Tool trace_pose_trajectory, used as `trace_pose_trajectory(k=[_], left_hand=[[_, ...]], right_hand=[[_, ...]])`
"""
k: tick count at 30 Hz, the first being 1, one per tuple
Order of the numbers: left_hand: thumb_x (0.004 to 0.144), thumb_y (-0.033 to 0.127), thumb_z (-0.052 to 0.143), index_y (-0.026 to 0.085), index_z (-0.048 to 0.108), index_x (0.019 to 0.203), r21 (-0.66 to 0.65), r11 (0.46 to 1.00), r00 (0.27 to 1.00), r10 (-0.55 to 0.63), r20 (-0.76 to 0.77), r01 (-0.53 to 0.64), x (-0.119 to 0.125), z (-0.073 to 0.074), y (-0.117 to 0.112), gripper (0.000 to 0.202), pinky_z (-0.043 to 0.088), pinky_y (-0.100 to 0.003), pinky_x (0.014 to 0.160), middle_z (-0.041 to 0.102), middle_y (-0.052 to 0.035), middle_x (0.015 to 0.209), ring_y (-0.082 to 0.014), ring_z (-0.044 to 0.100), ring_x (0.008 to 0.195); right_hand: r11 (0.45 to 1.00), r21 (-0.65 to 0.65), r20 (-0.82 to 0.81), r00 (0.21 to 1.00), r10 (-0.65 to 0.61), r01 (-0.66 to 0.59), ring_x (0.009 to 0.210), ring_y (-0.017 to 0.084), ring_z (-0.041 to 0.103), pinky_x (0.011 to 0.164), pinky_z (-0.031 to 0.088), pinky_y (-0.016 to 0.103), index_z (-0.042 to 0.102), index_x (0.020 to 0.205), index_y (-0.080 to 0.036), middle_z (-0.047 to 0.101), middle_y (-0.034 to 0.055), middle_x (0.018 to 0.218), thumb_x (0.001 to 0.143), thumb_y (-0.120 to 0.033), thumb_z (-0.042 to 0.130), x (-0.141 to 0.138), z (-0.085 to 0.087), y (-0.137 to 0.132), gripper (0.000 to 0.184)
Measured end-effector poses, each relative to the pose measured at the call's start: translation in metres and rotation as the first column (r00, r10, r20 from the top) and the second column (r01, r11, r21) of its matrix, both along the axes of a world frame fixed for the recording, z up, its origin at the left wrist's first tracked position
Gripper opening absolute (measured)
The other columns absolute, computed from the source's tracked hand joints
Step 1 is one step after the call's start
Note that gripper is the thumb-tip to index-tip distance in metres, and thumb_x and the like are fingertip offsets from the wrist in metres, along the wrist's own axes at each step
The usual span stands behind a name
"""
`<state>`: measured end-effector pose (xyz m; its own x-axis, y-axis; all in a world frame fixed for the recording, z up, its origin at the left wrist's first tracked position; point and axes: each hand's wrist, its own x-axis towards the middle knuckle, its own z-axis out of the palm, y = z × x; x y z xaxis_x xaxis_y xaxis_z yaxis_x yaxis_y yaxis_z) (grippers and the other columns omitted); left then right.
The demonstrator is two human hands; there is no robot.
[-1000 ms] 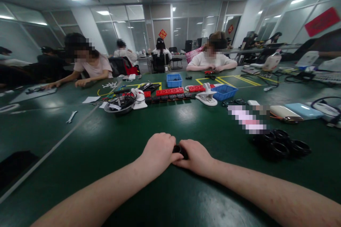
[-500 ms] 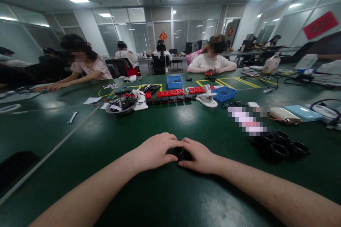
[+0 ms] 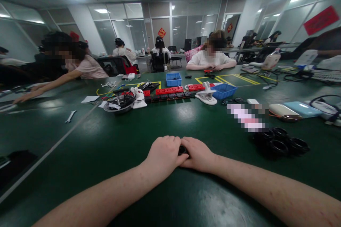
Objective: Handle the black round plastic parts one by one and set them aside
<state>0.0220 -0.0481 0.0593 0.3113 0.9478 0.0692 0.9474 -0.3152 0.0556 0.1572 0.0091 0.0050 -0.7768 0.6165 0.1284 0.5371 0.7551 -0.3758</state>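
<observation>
My left hand (image 3: 163, 154) and my right hand (image 3: 198, 154) rest together on the green table (image 3: 170, 124), knuckles up, fingers curled. Between them they pinch a small black ring-shaped part (image 3: 182, 150), of which only a sliver shows. To the right, a pile of several black rings (image 3: 279, 143) lies on the table, apart from my hands.
Ahead stand a red and black power strip row (image 3: 170, 93), two blue bins (image 3: 173, 79), a white clamp stand (image 3: 206, 95), a bowl of cables (image 3: 118, 104) and a small wrench (image 3: 70, 116). Phones and cases lie at right (image 3: 293, 110). Other people sit across the table.
My hands spread slightly apart half a second ago and have closed together again around the black part. The person at far left has stretched an arm further left.
</observation>
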Motion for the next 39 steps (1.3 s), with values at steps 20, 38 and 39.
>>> trace_pose_trajectory(k=[20,38,39], left_hand=[[0.077,0.024,0.064,0.023,0.057,0.102,-0.101,0.924,0.925,-0.354,0.138,0.369,-0.029,0.015,0.006,0.026,0.041,-0.028,0.081,0.061,0.0002,0.099,-0.0175,0.054,0.094],[0.072,0.057,0.057,0.017,0.059,0.097,-0.016,0.967,0.964,-0.25,0.094,0.253,-0.037,0.017,0.006,0.047,0.04,-0.036,0.079,0.06,-0.0061,0.097,-0.0234,0.054,0.09],[0.074,0.05,0.06,0.019,0.057,0.103,-0.043,0.949,0.943,-0.305,0.13,0.312,-0.041,0.02,0.007,0.042,0.039,-0.034,0.083,0.06,-0.0047,0.102,-0.0221,0.053,0.094]], right_hand=[[0.949,-0.163,-0.034,0.962,0.27,-0.271,0.081,0.018,0.051,0.072,0.039,0.03,0.06,0.096,-0.018,0.056,0.0037,0.087,0.068,-0.037,0.066,0.014,0.017,0.011,0.035],[0.989,-0.051,0.026,0.99,0.141,-0.14,0.081,0.023,0.054,0.07,0.042,0.034,0.055,0.099,-0.013,0.059,0.0098,0.09,0.061,-0.062,0.06,0.007,0.01,0.001,0.063],[0.983,-0.083,0.0,0.986,0.164,-0.164,0.085,0.023,0.053,0.073,0.042,0.034,0.054,0.105,-0.013,0.058,0.0098,0.094,0.061,-0.06,0.062,0.009,0.012,0.002,0.064]])
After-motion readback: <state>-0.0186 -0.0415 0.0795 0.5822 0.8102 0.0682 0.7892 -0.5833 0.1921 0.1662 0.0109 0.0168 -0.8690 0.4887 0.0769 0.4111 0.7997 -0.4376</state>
